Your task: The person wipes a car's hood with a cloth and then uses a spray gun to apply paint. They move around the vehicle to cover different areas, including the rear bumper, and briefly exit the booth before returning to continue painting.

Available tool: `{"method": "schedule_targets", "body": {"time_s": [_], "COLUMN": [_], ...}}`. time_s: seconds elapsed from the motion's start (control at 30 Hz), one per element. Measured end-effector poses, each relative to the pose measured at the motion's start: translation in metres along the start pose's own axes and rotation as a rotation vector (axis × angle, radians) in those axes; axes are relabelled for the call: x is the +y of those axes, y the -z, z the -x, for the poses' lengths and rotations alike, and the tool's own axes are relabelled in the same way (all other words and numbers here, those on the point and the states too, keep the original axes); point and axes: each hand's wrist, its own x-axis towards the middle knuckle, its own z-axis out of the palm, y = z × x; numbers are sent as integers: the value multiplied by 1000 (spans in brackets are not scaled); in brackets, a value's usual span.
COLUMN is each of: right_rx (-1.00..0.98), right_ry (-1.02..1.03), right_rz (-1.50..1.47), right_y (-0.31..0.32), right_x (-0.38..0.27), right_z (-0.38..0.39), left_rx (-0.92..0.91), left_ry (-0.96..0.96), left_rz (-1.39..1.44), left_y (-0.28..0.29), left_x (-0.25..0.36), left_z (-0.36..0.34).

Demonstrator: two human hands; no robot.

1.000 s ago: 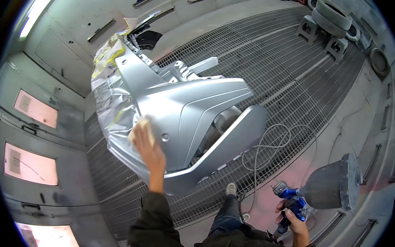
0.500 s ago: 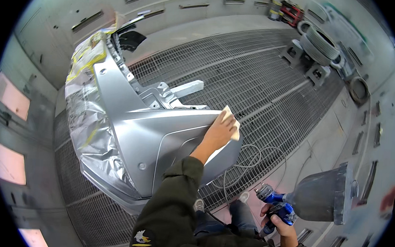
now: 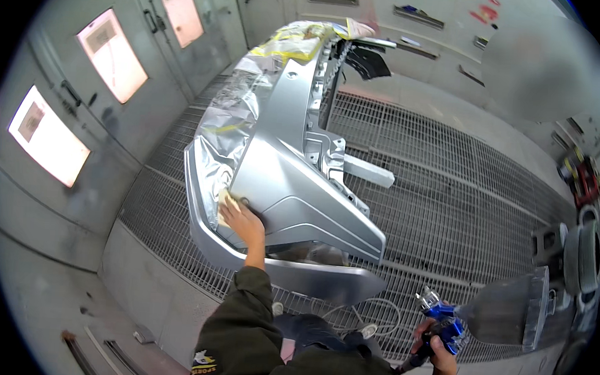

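My left hand [image 3: 243,222] holds a pale yellow cloth [image 3: 223,207] against a silver-painted bumper panel [image 3: 293,180], at the edge of crinkled silver masking sheet [image 3: 224,138] with yellow tape. The panel has ridged contours and a long lower strip. My right hand [image 3: 436,347], at the lower right, is wrapped round a blue spray gun [image 3: 446,327] with a large grey cup [image 3: 502,306] on it, held off to the panel's right. A black piece [image 3: 368,62] juts from the panel's far end.
Metal grating floor [image 3: 444,182] surrounds the panel, with a looped hose [image 3: 395,310] lying on it. Grey doors [image 3: 118,121] with pink-lit windows line the left. Tyres [image 3: 581,253], stands [image 3: 544,244] and red-black equipment [image 3: 582,181] sit at the right. A pale blur [image 3: 544,68] at top right is unclear.
The view has swung leftward, showing more of the doors. My left hand and cloth have moved from the panel's right-hand tip back to its left, beside the masking. The spray gun remains in my right hand.
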Motion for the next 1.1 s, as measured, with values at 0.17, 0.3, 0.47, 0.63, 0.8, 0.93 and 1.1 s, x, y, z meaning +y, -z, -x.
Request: {"method": "schedule_targets", "body": {"time_s": [0.17, 0.3, 0.47, 0.63, 0.8, 0.93, 1.1], "right_rx": [-13, -70, -117, -129, -220, -342, -312], "right_ry": [-44, -54, -102, -165, -177, -119, -160], "right_rz": [67, 103, 128, 131, 297, 446, 413], "right_y": [98, 147, 174, 187, 188, 190, 201], "right_x": [-34, -55, -84, -105, -144, -166, -176], "right_z": [-5, -29, -66, -138, -241, -308, -352], "left_rx": [18, -158, -93, -280, -283, -254, -219], "left_ry": [177, -250, -409, -565, -517, -356, -520], "left_rz": [70, 62, -102, -404, -488, -583, -620], "left_y": [-23, -30, -55, -97, -179, -223, -261], "left_x": [43, 128, 158, 190, 239, 259, 281], "left_z": [89, 107, 6, -98, -167, -217, -208]}}
